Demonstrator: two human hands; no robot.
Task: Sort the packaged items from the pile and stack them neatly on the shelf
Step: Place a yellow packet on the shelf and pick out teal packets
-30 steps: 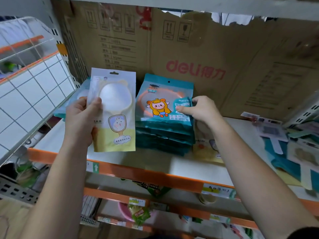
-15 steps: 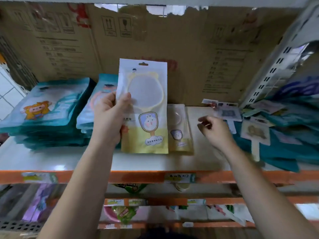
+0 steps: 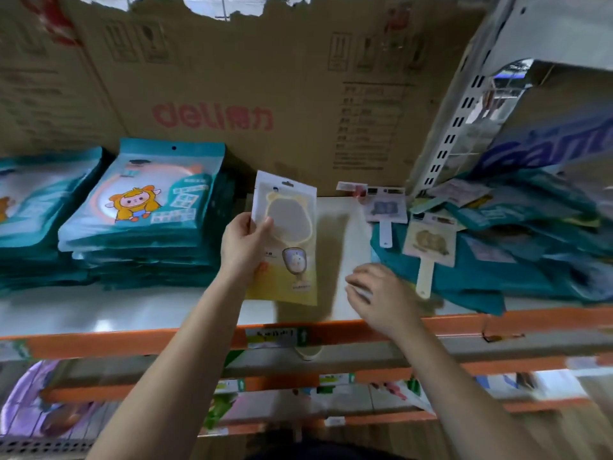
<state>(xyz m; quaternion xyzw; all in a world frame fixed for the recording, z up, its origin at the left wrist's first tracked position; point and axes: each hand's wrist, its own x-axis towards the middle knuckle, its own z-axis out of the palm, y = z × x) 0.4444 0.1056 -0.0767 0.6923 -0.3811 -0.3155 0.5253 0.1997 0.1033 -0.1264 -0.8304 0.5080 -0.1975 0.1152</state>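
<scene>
My left hand [image 3: 243, 247] grips a white and yellow mirror package [image 3: 288, 237] by its left edge and holds it upright over the middle of the white shelf [image 3: 99, 310]. My right hand [image 3: 378, 293] hovers low over the shelf's front, fingers loosely spread and holding nothing, just left of the messy pile of packages [image 3: 497, 254]. Pale hand-mirror cards lie on top of that teal pile. Two neat stacks of teal packages [image 3: 142, 207] stand on the shelf at the left.
A brown cardboard box [image 3: 265, 94] closes off the back of the shelf. A white perforated upright [image 3: 444, 137] leans at the right. The orange shelf edge [image 3: 132, 340] runs along the front, with lower shelves of goods beneath.
My left hand has brought the mirror package down and further back over the shelf. My right hand has dropped towards the shelf front beside the pile. The view has shifted slightly.
</scene>
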